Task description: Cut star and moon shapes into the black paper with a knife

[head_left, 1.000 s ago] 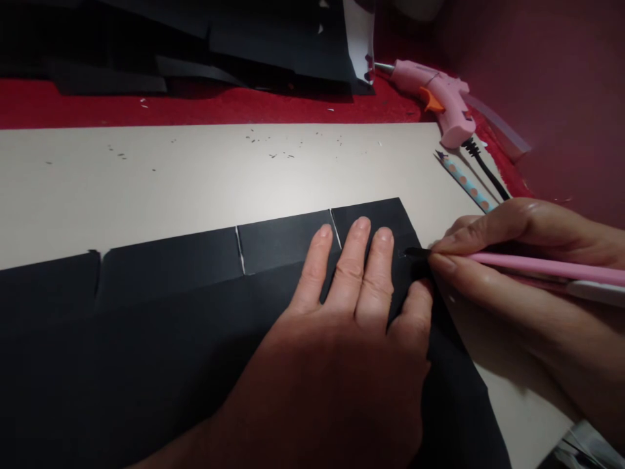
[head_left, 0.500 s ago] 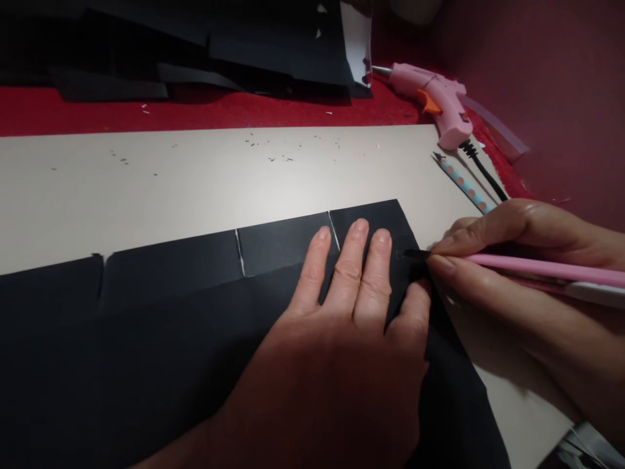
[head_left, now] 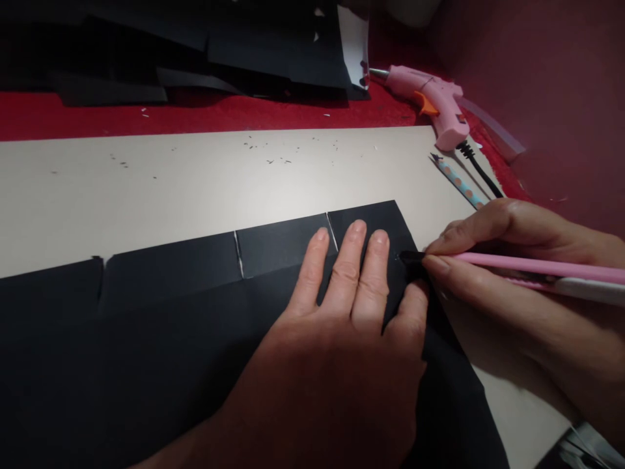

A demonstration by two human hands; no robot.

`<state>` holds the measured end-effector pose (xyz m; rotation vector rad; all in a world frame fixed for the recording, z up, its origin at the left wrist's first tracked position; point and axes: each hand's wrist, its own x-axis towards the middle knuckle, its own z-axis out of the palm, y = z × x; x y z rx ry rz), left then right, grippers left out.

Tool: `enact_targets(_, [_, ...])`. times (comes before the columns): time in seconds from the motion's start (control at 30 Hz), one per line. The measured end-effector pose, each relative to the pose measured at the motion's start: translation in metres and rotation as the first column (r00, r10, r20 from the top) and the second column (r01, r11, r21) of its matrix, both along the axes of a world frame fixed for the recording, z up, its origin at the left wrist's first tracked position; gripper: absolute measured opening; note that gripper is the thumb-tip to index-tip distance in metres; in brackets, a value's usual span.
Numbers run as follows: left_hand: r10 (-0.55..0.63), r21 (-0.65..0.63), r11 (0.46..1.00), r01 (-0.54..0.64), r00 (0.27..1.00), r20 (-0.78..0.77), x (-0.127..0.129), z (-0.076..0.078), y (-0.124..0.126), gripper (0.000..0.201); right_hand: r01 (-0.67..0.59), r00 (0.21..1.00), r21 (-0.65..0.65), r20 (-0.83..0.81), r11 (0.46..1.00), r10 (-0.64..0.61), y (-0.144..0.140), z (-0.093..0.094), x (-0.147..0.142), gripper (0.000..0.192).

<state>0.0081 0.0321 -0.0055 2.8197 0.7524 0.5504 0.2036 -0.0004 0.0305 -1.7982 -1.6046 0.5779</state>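
A large sheet of black card (head_left: 161,365) lies across a pale board, with a crease along its far edge and slits cutting that edge into flaps. My left hand (head_left: 332,339) is laid flat on the card near its right end, fingers spread and pressing down. Between thumb and fingertips, my right hand (head_left: 517,286) grips a slim pink craft knife (head_left: 532,265). Its dark tip touches the card just right of my left fingers, beside a small faint mark. Part of the knife is hidden by the right hand.
A pink glue gun (head_left: 430,101) with an orange trigger rests at the back right. Near it lies a light-blue spotted pencil (head_left: 456,179). Dark paper sheets (head_left: 273,45) are piled on the red surface (head_left: 205,117) behind. Tiny scraps dot the pale board (head_left: 195,195).
The knife tip and my right hand have shifted very slightly left over the card. The left hand stays pressed in place; the whole view has moved a little.
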Motion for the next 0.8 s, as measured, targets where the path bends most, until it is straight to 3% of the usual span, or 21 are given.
enact_targets(0.57, [0.008, -0.008, 1.0, -0.008, 1.0, 0.013, 0.002, 0.0, -0.001, 0.045, 0.039, 0.994, -0.001, -0.099, 0.999, -0.039, 0.002, -0.002, -0.002, 0.006])
enact_targets(0.8, [-0.018, 0.0, 1.0, 0.018, 0.999, -0.027, 0.0, 0.0, 0.001, 0.049, 0.199, 0.923, 0.015, -0.339, 0.98, -0.182, 0.006, -0.004, -0.012, 0.006])
